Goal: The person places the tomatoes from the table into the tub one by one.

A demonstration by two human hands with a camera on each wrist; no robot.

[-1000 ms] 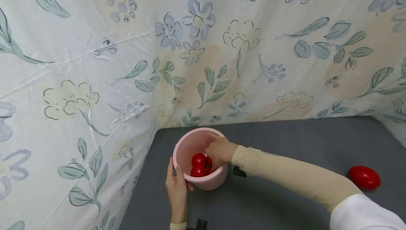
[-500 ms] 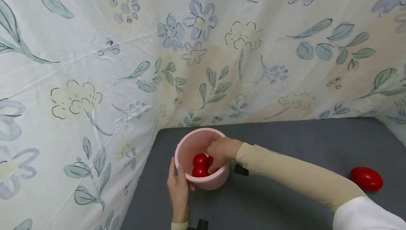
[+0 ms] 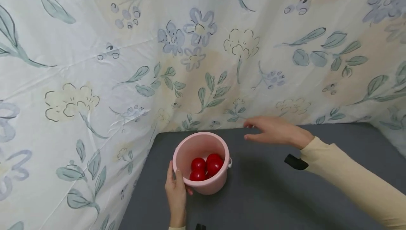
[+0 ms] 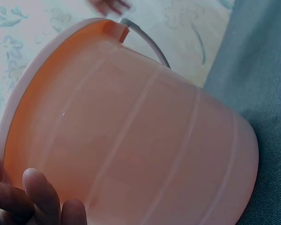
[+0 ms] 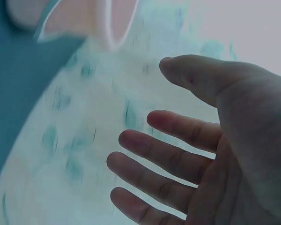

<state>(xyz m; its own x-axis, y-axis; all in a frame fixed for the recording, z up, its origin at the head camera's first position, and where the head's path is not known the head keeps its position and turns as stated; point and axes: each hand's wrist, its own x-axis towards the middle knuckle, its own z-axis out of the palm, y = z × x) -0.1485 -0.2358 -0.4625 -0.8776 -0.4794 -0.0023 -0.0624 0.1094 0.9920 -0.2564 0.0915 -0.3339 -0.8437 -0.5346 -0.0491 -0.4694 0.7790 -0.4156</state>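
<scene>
A pink bucket point(image 3: 209, 187) with a pale handle stands tilted on the dark table, its mouth towards the head camera. Inside it lie several shiny red rounded objects, among them one at the right wall point(image 3: 214, 164) and one at the upper left point(image 3: 198, 163). My left hand point(image 3: 176, 193) holds the bucket at its left front rim; fingertips point(image 4: 40, 187) show against the pink wall in the left wrist view. My right hand point(image 3: 274, 130) hovers right of the bucket, fingers spread and relaxed, nothing in it. The right wrist view shows that bare palm point(image 5: 239, 164).
A dark grey table top point(image 3: 253, 201) spreads to the right and front. Floral cloth point(image 3: 241, 82) hangs behind and on the left, close to the bucket. The right sleeve point(image 3: 345, 177) crosses the table's right part.
My right hand has come out of the bucket and moved right and up, leaving a red object inside. The red egg-shaped object at the right is now hidden by the arm. Left hand keeps its hold.
</scene>
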